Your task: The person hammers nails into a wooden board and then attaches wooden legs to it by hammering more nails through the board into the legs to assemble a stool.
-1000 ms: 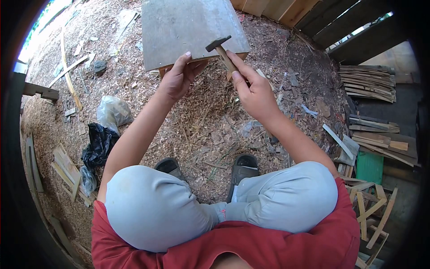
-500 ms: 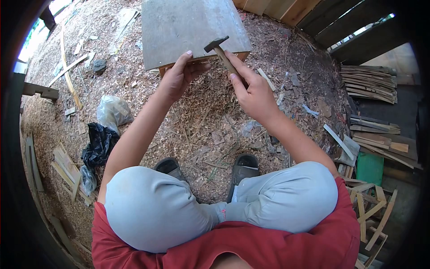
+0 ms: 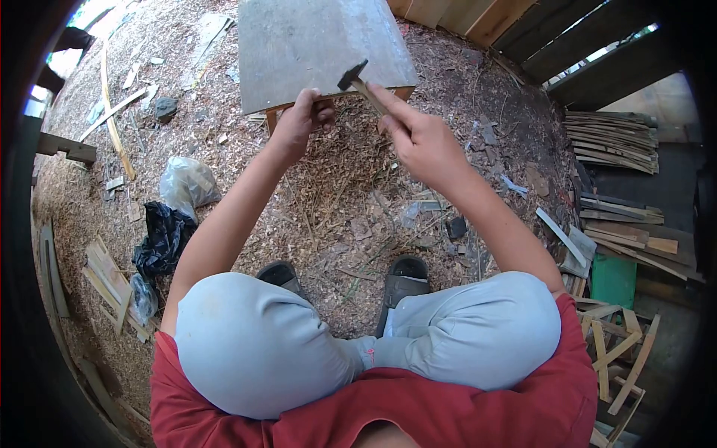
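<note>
My right hand [image 3: 427, 140] is wrapped round the wooden handle of a hammer [image 3: 354, 75]. The dark hammer head is over the near edge of a low table with a grey board top [image 3: 314, 56]. At that same edge, left of the hammer, is my left hand [image 3: 299, 123]. Its fingers are curled in and its thumb side is up by the board's rim. Whatever it may pinch is too small to make out. Pale wood shows under the board along the near edge.
Wood shavings cover the ground. A clear plastic bag [image 3: 187, 185] and a black plastic bag [image 3: 164, 239] lie to the left. Stacked wooden strips [image 3: 616, 140] and a green sheet [image 3: 612, 281] are at the right. Two sandalled feet [image 3: 407, 280] rest below the hands.
The fingers of my left hand have curled in from a more stretched position under the board's edge. The hammer has shifted slightly left and its head has tilted.
</note>
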`<state>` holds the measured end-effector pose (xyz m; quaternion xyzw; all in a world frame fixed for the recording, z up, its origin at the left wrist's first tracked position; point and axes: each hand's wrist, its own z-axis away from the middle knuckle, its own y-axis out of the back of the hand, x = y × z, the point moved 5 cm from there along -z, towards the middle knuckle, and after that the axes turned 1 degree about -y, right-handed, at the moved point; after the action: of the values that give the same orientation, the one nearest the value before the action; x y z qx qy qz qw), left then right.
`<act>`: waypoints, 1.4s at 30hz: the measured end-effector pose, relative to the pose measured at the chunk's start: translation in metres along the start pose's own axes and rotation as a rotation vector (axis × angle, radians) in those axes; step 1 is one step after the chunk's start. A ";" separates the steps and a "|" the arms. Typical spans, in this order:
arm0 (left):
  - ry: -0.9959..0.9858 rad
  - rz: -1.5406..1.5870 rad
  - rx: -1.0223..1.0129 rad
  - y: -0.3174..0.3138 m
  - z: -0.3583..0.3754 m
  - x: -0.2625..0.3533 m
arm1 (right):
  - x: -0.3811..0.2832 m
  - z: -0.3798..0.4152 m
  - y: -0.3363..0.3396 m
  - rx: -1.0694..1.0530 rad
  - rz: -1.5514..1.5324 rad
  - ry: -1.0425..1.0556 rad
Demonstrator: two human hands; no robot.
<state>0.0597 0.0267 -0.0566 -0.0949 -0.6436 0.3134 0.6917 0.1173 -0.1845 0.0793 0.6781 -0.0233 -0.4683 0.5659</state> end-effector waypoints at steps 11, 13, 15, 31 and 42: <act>-0.053 -0.160 0.190 -0.007 0.009 0.000 | 0.008 -0.004 -0.013 0.204 0.145 0.234; -0.022 -0.168 0.199 -0.007 0.011 -0.002 | -0.018 -0.001 0.012 0.235 0.009 0.204; -0.043 -0.145 0.145 0.000 0.007 -0.003 | -0.034 0.005 0.037 0.379 -0.114 0.257; -0.067 -0.070 0.166 -0.006 0.009 -0.001 | -0.040 0.015 0.031 0.383 -0.234 0.301; -0.073 -0.066 0.202 -0.012 0.010 -0.003 | -0.041 0.019 0.050 0.433 -0.238 0.307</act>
<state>0.0545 0.0128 -0.0515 0.0079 -0.6364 0.3569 0.6838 0.1065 -0.1931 0.1451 0.8440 0.0431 -0.4075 0.3460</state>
